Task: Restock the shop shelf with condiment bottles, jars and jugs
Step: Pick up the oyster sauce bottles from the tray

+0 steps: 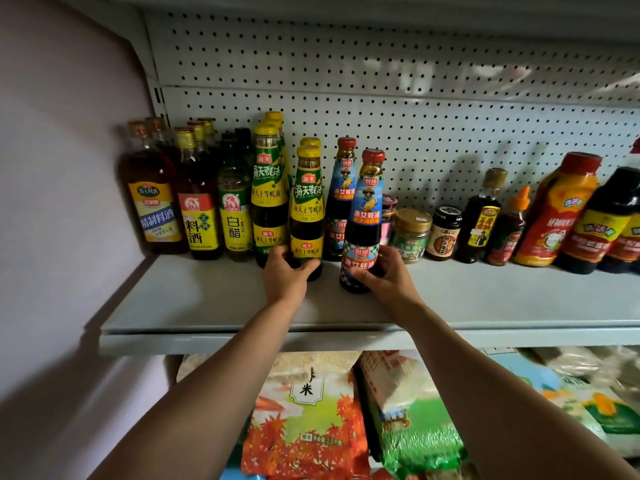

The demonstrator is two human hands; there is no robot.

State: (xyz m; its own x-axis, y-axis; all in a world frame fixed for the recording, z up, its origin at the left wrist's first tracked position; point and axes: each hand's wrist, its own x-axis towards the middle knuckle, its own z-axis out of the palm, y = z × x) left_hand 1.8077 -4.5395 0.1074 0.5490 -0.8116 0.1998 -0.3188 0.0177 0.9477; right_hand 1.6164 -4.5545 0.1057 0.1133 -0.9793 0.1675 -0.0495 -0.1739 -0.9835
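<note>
A pale grey metal shelf (207,306) ran across my view, backed by a perforated panel (415,98) of the same grey, with a plain lilac-tinted wall (62,168) closing it in on the left. The light was dim and the far right of the row was smeared, so I could only call those red-and-dark containers sauce bottles (561,216), probably. Along the back, from the left, stood the cooking wine bottles (152,206), then a white vinegar bottle (236,216), then a tall yellow-capped bottle (268,188). In front of that, my left hand (285,273) was curled round the base of a shorter yellow-capped oyster sauce bottle (307,206), which stood upright on the shelf. Just beside it, my right hand (384,273) gripped the lower part of a red-capped bottle with a blue label (365,216), also upright, its base at the shelf surface. A matching red-capped bottle (343,188) stood behind it. Further right sat small jars (412,233), well back against the panel. Below the shelf lip, bags of rice (304,410) lay stacked, one printed with orange maple leaves.
</note>
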